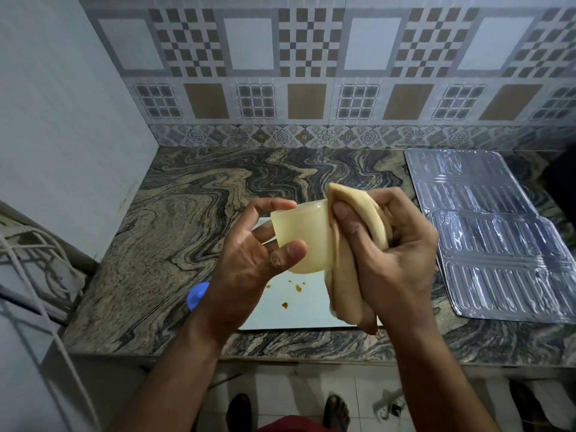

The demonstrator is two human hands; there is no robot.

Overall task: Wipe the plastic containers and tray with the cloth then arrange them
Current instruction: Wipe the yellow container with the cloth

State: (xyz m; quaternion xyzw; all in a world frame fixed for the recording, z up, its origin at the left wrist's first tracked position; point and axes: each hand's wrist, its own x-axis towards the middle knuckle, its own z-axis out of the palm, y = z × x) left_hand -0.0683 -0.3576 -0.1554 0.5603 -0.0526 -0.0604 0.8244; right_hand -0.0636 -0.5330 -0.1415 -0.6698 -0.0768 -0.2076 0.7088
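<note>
— What's laid out?
— A marbled table (174, 213) carrying a foil sheet (486, 232) and a stained white tray (299, 310).
— And the container (304, 238)?
— Above the tray, left hand (249, 260) grip curled around it; right hand (396, 254) clutches the cloth (352, 244) against it.

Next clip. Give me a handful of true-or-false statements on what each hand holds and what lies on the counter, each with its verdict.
1. The left hand holds a translucent plastic container. True.
2. The right hand is empty. False: it grips a beige cloth against the container.
3. The white tray is spotless. False: brown crumbs lie on it.
4. A foil sheet lies on the counter to the right. True.
</note>
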